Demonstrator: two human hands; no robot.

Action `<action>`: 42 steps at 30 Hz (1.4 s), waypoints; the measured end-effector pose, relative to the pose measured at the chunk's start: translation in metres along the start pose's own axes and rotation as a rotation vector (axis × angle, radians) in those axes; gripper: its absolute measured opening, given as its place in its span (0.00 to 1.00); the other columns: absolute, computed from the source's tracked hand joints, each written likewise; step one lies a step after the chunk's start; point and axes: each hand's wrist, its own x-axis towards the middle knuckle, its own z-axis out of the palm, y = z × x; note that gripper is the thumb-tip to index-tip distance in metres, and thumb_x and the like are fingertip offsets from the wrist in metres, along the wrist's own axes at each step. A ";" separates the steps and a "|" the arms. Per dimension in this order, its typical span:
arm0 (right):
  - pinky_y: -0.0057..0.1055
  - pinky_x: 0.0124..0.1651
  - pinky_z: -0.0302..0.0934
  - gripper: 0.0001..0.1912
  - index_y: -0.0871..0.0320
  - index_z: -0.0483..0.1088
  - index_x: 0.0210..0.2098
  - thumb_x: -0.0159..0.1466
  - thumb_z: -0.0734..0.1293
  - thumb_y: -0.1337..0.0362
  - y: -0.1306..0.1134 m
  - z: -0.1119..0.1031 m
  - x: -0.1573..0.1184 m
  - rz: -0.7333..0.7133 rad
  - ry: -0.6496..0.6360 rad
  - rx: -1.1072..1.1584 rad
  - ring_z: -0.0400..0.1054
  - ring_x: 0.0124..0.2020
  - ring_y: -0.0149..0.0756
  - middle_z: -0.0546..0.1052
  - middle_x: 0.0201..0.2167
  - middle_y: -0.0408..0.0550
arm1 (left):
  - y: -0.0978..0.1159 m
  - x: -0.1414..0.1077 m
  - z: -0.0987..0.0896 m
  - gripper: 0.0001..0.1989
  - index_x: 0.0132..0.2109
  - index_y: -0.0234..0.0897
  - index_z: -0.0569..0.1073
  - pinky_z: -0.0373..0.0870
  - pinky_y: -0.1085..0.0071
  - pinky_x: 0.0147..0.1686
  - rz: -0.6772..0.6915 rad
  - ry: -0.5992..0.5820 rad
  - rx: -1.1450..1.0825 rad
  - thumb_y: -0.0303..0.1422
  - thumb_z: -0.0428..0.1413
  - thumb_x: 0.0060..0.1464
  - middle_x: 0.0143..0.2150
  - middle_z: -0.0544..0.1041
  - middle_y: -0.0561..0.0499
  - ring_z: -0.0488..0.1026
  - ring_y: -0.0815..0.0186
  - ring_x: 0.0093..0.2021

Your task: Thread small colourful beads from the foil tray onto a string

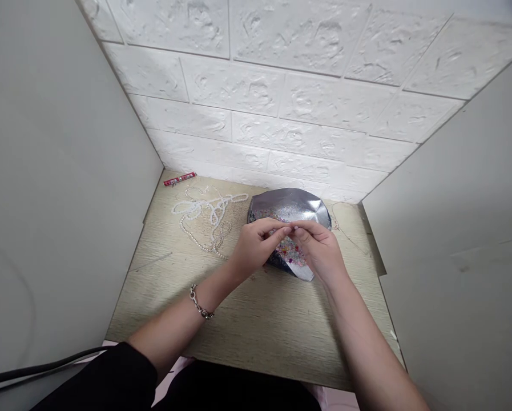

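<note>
Black sleeves sit closest to the lens, and a silver chain bracelet [201, 307] circles the left wrist. Both hands meet above a shallow silver foil dish [287, 206]: the left hand [252, 246] and right hand [319, 251] have fingertips pinched together on something too small to identify. Beneath them, the dish holds a heap of small multicoloured beads [289, 250]. Left of the left hand, a tangle of finished white bead strands [208, 214] lies on the pale wooden table [256, 325], suggesting stringing is partly done, with many beads left. Beyond it rests 1 small red strip [179, 179].
</note>
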 end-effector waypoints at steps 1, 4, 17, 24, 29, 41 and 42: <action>0.37 0.46 0.60 0.10 0.54 0.71 0.31 0.50 0.67 0.58 -0.001 0.001 0.000 0.000 -0.002 0.016 0.67 0.38 0.33 0.74 0.32 0.44 | 0.000 0.000 0.000 0.09 0.32 0.37 0.75 0.66 0.73 0.32 0.004 -0.003 0.000 0.35 0.51 0.50 0.30 0.76 0.49 0.70 0.70 0.30; 0.36 0.45 0.61 0.09 0.54 0.71 0.30 0.48 0.68 0.59 -0.003 0.003 -0.001 -0.005 0.003 0.055 0.67 0.36 0.32 0.74 0.31 0.44 | 0.000 0.000 -0.001 0.09 0.33 0.37 0.75 0.66 0.73 0.32 0.018 -0.012 0.000 0.34 0.51 0.50 0.30 0.76 0.50 0.70 0.70 0.30; 0.28 0.39 0.62 0.07 0.51 0.72 0.28 0.48 0.69 0.64 -0.002 0.004 -0.001 0.000 -0.008 0.124 0.67 0.33 0.27 0.74 0.28 0.40 | 0.000 0.001 -0.002 0.09 0.33 0.36 0.75 0.64 0.75 0.30 0.013 -0.062 0.023 0.35 0.51 0.50 0.30 0.75 0.50 0.69 0.71 0.30; 0.25 0.38 0.61 0.07 0.50 0.72 0.28 0.48 0.70 0.65 -0.002 0.002 -0.001 0.021 -0.019 0.140 0.67 0.33 0.25 0.75 0.28 0.38 | 0.000 0.001 -0.003 0.10 0.31 0.35 0.75 0.63 0.76 0.29 0.007 -0.080 0.042 0.35 0.51 0.50 0.28 0.74 0.50 0.69 0.72 0.29; 0.25 0.38 0.60 0.07 0.51 0.72 0.26 0.45 0.71 0.63 -0.003 0.005 0.000 0.065 0.004 0.211 0.67 0.32 0.25 0.75 0.26 0.38 | 0.002 0.001 -0.003 0.10 0.32 0.33 0.75 0.63 0.77 0.28 0.013 -0.076 0.055 0.34 0.51 0.50 0.27 0.74 0.50 0.68 0.73 0.27; 0.28 0.38 0.60 0.09 0.52 0.73 0.24 0.41 0.73 0.63 -0.002 0.006 0.000 0.105 0.041 0.240 0.67 0.31 0.27 0.74 0.25 0.40 | 0.002 0.002 -0.004 0.10 0.32 0.33 0.75 0.61 0.76 0.27 0.018 -0.089 0.082 0.34 0.51 0.50 0.26 0.74 0.50 0.67 0.73 0.26; 0.28 0.38 0.61 0.09 0.52 0.73 0.24 0.41 0.73 0.63 -0.002 0.006 0.000 0.107 0.040 0.244 0.67 0.31 0.27 0.74 0.25 0.40 | 0.002 0.002 -0.005 0.10 0.32 0.33 0.75 0.61 0.76 0.27 0.015 -0.095 0.088 0.34 0.51 0.50 0.26 0.73 0.50 0.66 0.73 0.26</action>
